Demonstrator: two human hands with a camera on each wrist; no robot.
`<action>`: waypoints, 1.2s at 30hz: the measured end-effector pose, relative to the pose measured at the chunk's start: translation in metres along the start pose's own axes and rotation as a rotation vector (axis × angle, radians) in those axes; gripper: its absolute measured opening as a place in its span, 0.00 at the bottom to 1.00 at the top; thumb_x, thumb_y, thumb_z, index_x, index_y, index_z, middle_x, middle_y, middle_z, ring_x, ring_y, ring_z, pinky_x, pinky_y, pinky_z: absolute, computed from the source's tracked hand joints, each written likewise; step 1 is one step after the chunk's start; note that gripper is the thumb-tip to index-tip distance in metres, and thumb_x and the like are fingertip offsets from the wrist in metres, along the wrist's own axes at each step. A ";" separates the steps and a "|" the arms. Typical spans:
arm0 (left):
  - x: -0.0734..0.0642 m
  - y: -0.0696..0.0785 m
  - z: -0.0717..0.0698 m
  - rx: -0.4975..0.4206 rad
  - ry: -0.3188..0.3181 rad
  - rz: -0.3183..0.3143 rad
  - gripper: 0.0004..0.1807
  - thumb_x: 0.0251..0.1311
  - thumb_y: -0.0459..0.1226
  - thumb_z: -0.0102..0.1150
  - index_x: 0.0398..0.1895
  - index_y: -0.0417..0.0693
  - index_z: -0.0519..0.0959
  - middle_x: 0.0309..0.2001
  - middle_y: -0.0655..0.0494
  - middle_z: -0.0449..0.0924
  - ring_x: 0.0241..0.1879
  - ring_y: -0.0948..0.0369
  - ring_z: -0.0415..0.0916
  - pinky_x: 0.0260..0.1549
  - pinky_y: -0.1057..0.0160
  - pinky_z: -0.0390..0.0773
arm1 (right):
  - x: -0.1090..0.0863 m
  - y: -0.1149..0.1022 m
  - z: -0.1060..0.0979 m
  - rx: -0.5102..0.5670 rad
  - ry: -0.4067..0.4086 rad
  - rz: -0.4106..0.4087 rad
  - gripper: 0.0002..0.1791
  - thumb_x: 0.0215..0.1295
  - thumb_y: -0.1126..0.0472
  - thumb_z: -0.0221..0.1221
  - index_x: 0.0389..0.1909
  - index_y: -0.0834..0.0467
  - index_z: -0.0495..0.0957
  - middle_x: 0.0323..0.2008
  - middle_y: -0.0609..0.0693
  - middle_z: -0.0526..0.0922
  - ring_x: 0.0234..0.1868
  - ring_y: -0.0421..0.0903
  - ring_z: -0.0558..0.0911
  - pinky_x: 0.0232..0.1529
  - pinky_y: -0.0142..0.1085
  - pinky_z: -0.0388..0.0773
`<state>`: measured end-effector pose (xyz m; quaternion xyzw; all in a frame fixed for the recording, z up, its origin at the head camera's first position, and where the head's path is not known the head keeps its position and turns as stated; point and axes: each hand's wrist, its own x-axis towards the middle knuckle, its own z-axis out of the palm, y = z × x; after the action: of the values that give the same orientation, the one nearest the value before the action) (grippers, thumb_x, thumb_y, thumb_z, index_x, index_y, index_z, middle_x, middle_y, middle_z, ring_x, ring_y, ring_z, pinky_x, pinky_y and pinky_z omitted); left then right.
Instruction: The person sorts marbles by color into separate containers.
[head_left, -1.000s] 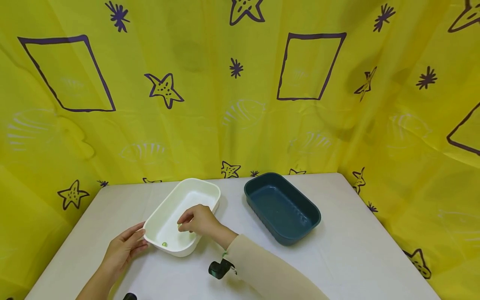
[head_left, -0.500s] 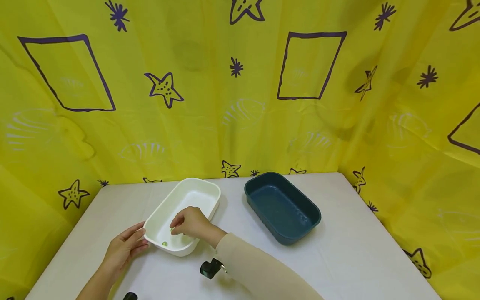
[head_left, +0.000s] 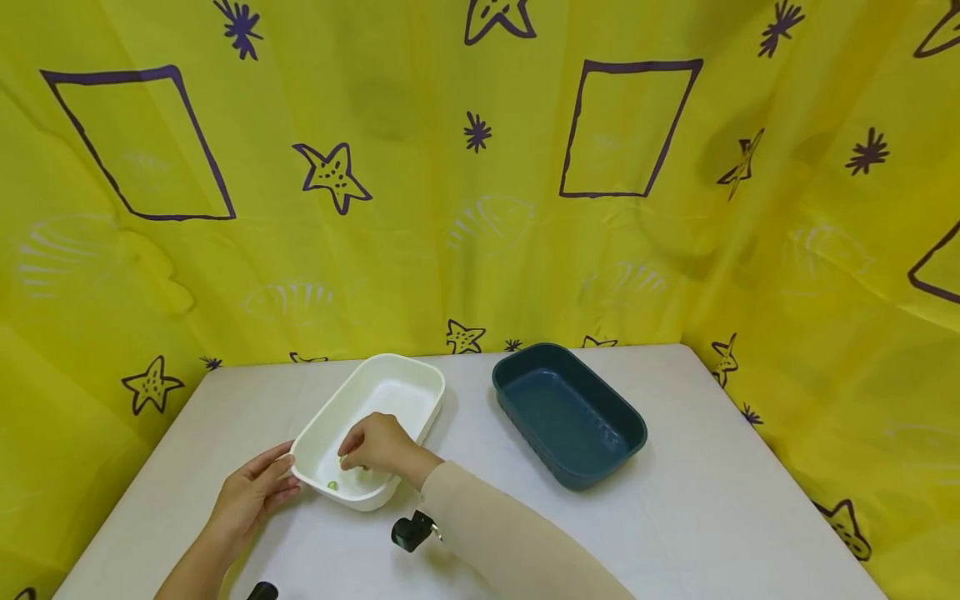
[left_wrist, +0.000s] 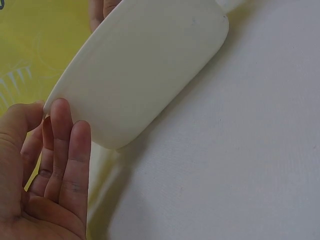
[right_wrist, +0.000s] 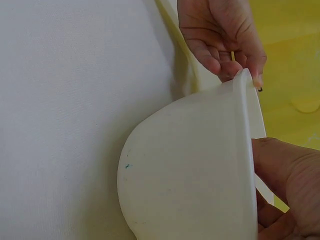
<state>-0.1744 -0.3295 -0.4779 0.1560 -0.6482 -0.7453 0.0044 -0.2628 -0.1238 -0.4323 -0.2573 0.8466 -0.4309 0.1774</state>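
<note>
In the head view, the right hand (head_left: 382,443), nearly closed, pinches a green bead (head_left: 342,459) in the white tub (head_left: 401,404), left of the middle near the desk's (head_left: 712,500) back edge; a soft pinch is best. The left wrist view shows the half-open left hand (left_wrist: 47,205) gripping the rim (left_wrist: 80,66), good for steadying. The right wrist view hides the bead.

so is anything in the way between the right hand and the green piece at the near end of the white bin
Nothing visible is. In the head view, only bare floor of the white bin separates the right hand, which seems to pinch another small green item, from that green piece.
</note>
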 end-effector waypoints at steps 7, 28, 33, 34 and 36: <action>0.001 0.000 0.000 0.007 0.004 -0.007 0.15 0.70 0.38 0.57 0.35 0.77 0.83 0.32 0.63 0.85 0.31 0.67 0.84 0.37 0.71 0.85 | 0.009 0.003 0.000 0.016 -0.026 0.044 0.03 0.53 0.67 0.72 0.29 0.59 0.88 0.19 0.44 0.83 0.16 0.35 0.73 0.18 0.21 0.70; 0.000 0.000 0.005 -0.013 0.004 0.018 0.15 0.69 0.37 0.57 0.35 0.75 0.84 0.31 0.61 0.84 0.29 0.67 0.83 0.36 0.71 0.85 | 0.020 0.008 -0.004 0.216 -0.040 0.099 0.05 0.56 0.69 0.69 0.35 0.63 0.88 0.28 0.50 0.88 0.20 0.36 0.76 0.27 0.24 0.81; 0.000 -0.001 0.004 -0.014 0.003 0.022 0.15 0.70 0.36 0.57 0.36 0.74 0.84 0.32 0.61 0.84 0.29 0.67 0.83 0.36 0.71 0.85 | 0.021 0.011 -0.008 0.299 -0.030 0.068 0.06 0.57 0.68 0.69 0.36 0.63 0.87 0.30 0.50 0.88 0.22 0.36 0.78 0.30 0.26 0.83; 0.000 -0.001 0.004 -0.016 0.003 0.021 0.15 0.70 0.36 0.57 0.36 0.74 0.84 0.32 0.61 0.84 0.29 0.67 0.83 0.36 0.70 0.85 | 0.020 0.011 -0.010 0.316 -0.034 0.062 0.06 0.57 0.68 0.69 0.36 0.63 0.87 0.30 0.49 0.88 0.23 0.37 0.79 0.30 0.27 0.84; 0.000 -0.001 0.003 -0.016 0.006 0.017 0.15 0.70 0.37 0.57 0.36 0.74 0.84 0.33 0.61 0.84 0.30 0.67 0.83 0.36 0.70 0.85 | 0.017 0.012 -0.016 0.352 -0.043 0.046 0.07 0.58 0.68 0.68 0.38 0.63 0.87 0.32 0.49 0.88 0.26 0.41 0.83 0.32 0.28 0.85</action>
<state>-0.1745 -0.3264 -0.4781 0.1528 -0.6434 -0.7500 0.0139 -0.2883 -0.1181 -0.4342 -0.2120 0.7597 -0.5628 0.2474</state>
